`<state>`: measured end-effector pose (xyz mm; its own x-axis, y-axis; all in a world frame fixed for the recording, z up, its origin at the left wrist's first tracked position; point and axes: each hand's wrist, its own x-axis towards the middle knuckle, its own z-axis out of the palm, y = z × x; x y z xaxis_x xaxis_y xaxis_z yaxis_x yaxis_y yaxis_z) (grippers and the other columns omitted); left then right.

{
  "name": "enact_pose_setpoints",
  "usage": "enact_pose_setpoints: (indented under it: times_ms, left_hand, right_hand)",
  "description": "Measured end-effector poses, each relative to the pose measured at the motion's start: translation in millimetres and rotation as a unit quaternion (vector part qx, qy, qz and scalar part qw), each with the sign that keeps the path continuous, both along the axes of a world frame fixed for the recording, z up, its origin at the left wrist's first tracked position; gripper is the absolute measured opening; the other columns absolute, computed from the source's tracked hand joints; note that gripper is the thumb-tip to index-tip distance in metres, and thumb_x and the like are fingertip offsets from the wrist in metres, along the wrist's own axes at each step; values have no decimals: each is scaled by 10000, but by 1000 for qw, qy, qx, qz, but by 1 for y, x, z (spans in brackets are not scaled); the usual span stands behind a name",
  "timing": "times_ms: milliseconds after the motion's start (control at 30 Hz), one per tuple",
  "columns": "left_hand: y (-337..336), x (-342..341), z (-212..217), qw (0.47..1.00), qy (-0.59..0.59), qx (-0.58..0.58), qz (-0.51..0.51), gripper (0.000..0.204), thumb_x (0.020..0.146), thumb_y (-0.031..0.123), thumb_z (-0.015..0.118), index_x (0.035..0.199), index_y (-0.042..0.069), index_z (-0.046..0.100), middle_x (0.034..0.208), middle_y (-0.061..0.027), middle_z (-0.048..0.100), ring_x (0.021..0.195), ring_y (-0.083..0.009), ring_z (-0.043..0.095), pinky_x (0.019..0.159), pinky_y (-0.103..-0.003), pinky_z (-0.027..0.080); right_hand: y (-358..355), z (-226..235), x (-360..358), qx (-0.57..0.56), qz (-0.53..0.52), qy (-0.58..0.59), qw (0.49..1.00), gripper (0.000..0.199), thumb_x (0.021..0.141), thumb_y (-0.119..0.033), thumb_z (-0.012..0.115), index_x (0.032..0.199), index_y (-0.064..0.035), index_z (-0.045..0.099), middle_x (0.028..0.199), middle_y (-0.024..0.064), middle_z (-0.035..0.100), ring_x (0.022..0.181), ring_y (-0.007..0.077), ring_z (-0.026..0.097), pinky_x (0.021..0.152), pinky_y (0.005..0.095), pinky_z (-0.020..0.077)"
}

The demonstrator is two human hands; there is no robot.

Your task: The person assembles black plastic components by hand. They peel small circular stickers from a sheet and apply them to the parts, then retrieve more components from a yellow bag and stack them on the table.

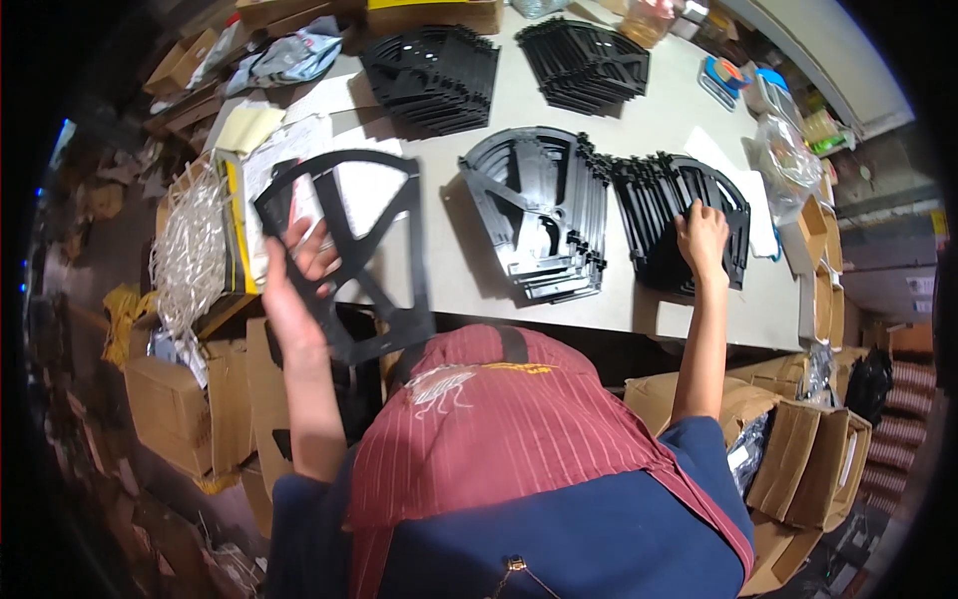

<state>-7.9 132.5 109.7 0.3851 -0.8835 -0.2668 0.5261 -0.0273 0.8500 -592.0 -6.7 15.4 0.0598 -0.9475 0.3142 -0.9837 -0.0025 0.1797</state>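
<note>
My left hand (296,285) grips a black fan-shaped plastic frame (353,256) by its left edge. That frame is raised above the table's near left side, its curved rim pointing away from me. My right hand (705,240) is at the right-hand stack of matching black frames (644,210), its fingers bent over the top piece; the fingertips are partly hidden. Between my hands stands a middle stack of the same frames (539,200), its top face shiny under the light.
Two more stacks of black frames, one at the back left (434,80) and one at the back right (584,65), stand on the white table (659,120). White strapping (190,250) hangs at the left. Cardboard boxes (170,409) crowd the floor. A tape roll (731,74) lies far right.
</note>
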Motion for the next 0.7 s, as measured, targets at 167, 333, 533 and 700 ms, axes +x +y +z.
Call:
enact_pose_setpoints:
  times_ms: [167,333,533,700]
  left_hand:
    - [-39,-55,19,992,9,-86,-96,540,1100,475,361,1190,-10,583,1262,-175,621,918,-216,693,714,-282,573]
    - [-51,-125,66,960,-152,-131,-195,579,1111,462,329,1199,-47,591,1245,-185,632,1063,-262,687,906,-385,561]
    - [-49,-159,88,911,-188,-256,-263,567,1111,392,378,1422,-74,460,1365,-210,572,1229,-295,625,1042,-384,488]
    - [-58,-183,67,859,-306,-338,-233,384,1006,10,552,1383,-57,534,1344,-194,608,1185,-292,660,960,-372,569]
  right_hand:
    - [35,84,140,15,164,-402,901,472,967,-319,678,1318,-11,607,1213,214,662,1053,347,654,916,446,531]
    - [79,161,254,220,326,-464,794,670,897,-339,776,1422,-18,509,1174,205,688,819,296,715,739,331,565]
    - [57,137,243,228,296,-808,455,529,912,-18,698,1412,27,534,1175,62,682,1035,139,672,941,287,545]
    - [35,133,206,381,384,-823,171,1007,719,-235,717,1579,15,257,1440,188,516,1309,363,546,1097,552,457]
